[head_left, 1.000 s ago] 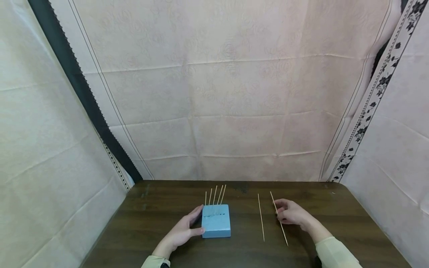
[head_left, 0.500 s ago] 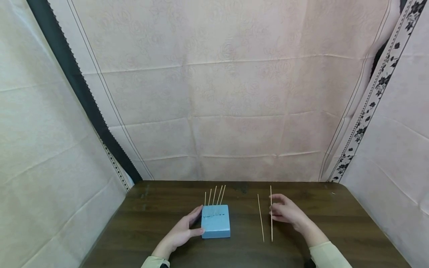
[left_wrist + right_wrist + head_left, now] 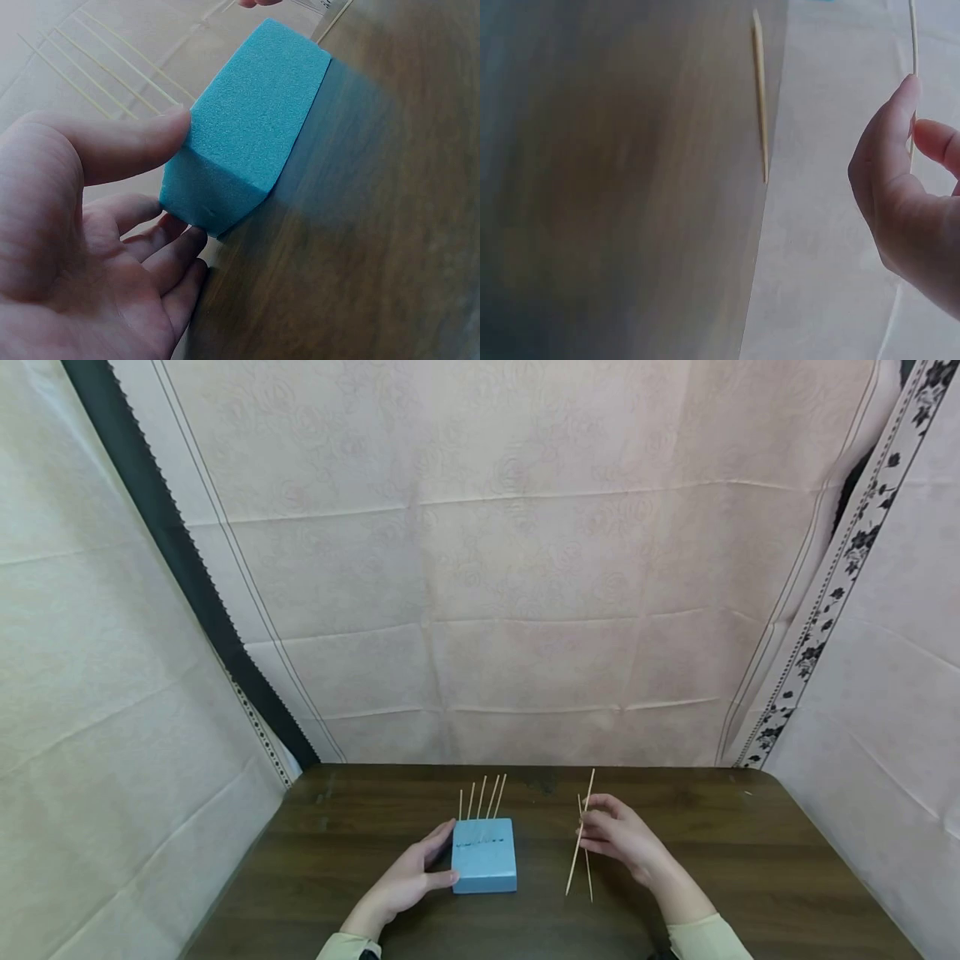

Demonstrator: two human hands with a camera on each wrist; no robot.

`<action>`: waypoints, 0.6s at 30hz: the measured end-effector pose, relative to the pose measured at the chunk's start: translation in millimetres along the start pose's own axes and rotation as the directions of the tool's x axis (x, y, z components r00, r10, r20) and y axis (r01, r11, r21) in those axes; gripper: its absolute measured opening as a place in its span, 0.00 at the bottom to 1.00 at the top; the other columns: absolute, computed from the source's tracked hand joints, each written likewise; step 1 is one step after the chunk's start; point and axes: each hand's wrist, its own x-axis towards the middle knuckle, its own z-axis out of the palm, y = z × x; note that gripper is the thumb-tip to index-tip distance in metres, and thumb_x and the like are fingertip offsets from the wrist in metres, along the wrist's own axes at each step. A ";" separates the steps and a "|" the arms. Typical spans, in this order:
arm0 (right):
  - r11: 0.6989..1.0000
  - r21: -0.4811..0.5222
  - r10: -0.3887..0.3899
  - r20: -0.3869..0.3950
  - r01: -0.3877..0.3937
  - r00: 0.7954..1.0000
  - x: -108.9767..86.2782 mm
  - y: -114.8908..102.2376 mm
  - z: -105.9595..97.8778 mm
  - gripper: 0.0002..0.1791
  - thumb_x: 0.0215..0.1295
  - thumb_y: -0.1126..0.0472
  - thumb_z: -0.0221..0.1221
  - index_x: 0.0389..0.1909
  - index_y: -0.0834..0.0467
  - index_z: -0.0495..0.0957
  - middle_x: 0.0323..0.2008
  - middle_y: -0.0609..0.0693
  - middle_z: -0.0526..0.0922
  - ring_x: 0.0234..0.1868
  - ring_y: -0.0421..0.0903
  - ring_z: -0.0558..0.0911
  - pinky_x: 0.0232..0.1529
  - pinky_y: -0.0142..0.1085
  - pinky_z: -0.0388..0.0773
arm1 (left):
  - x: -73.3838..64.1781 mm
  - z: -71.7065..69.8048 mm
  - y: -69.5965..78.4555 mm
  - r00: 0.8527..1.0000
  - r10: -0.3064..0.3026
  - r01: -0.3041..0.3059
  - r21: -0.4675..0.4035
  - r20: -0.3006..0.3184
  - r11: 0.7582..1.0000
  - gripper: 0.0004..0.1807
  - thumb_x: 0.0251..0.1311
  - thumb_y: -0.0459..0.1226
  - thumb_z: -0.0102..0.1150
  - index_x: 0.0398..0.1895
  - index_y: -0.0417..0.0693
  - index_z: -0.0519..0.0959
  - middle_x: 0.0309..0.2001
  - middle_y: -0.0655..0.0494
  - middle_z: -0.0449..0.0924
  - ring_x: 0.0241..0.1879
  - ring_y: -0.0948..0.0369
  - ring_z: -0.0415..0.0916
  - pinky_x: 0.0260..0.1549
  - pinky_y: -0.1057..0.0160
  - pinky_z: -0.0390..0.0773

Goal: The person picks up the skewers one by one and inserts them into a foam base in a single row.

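Observation:
A light-blue foam block [image 3: 483, 864] stands on the dark wooden table, with several thin wooden skewers [image 3: 482, 797] sticking up out of its far side. My left hand [image 3: 408, 877] grips its left side, the thumb at the near corner; in the left wrist view the fingers are partly behind the foam block [image 3: 251, 105]. To the right, my right hand [image 3: 618, 837] pinches another skewer [image 3: 574, 860] between thumb and fingers, raised and tilted. Beneath it a loose skewer [image 3: 588, 877] lies on the table; the right wrist view shows this loose skewer [image 3: 760, 97] apart from the hand.
Under everything is the dark wooden table [image 3: 300, 877], whose far edge meets a hanging pale cloth [image 3: 525, 610]. More cloth hangs at the left [image 3: 135, 735] and right [image 3: 885, 693] sides. Small dark marks [image 3: 480, 841] run across the block's top.
My right hand has moved left, lifting the pinched skewer and tilting its top to the right, so that it now crosses in front of the loose skewer. My left hand and the block stay put.

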 end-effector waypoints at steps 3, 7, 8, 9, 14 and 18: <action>1.000 0.020 -0.003 -0.006 0.004 1.000 -0.5 -0.2 5.4 0.18 0.79 0.64 0.57 0.62 0.67 0.65 0.44 0.56 0.81 0.44 0.49 0.87 0.47 0.39 0.88 | -0.3 0.5 0.3 1.000 0.002 -0.002 -0.002 0.000 1.000 0.50 0.67 0.42 0.72 0.87 0.46 0.55 0.85 0.38 0.50 0.82 0.36 0.50 0.76 0.30 0.52; 0.998 0.062 -0.003 -0.041 0.005 0.999 0.9 -0.2 10.8 0.16 0.80 0.65 0.57 0.60 0.66 0.66 0.45 0.58 0.81 0.45 0.51 0.87 0.48 0.39 0.88 | -0.2 0.5 0.7 1.000 0.008 -0.008 -0.009 0.003 1.000 0.50 0.67 0.43 0.72 0.87 0.47 0.56 0.85 0.38 0.50 0.82 0.36 0.50 0.76 0.30 0.52; 0.997 0.072 -0.007 -0.050 0.010 0.999 1.4 -0.5 12.1 0.16 0.80 0.65 0.57 0.60 0.67 0.66 0.44 0.58 0.81 0.45 0.51 0.87 0.48 0.39 0.88 | -0.1 0.5 0.7 1.000 0.009 -0.009 -0.011 0.003 1.000 0.50 0.67 0.43 0.72 0.87 0.47 0.56 0.85 0.38 0.50 0.82 0.36 0.49 0.76 0.30 0.52; 0.996 0.082 -0.015 -0.056 0.019 0.998 1.8 -1.1 13.6 0.16 0.80 0.66 0.57 0.60 0.67 0.66 0.44 0.58 0.81 0.45 0.50 0.87 0.49 0.39 0.88 | 0.0 0.5 0.7 1.000 0.010 -0.010 -0.012 0.003 1.000 0.50 0.67 0.43 0.72 0.87 0.47 0.56 0.85 0.38 0.50 0.82 0.36 0.49 0.76 0.30 0.51; 0.990 0.118 -0.066 -0.094 0.077 0.993 3.0 -7.2 22.5 0.13 0.79 0.67 0.57 0.57 0.66 0.67 0.42 0.56 0.84 0.44 0.48 0.88 0.51 0.38 0.88 | -0.1 0.1 0.4 1.000 0.006 -0.006 -0.014 0.000 1.000 0.50 0.67 0.43 0.73 0.86 0.46 0.56 0.85 0.38 0.50 0.82 0.36 0.49 0.76 0.30 0.51; 0.988 0.116 -0.094 -0.108 0.106 0.990 3.4 -12.6 31.0 0.13 0.78 0.68 0.58 0.57 0.66 0.67 0.42 0.58 0.86 0.43 0.47 0.88 0.50 0.39 0.88 | -0.8 -0.5 0.3 1.000 0.002 -0.002 -0.018 0.001 1.000 0.50 0.67 0.43 0.73 0.86 0.46 0.56 0.85 0.38 0.50 0.82 0.35 0.49 0.76 0.30 0.51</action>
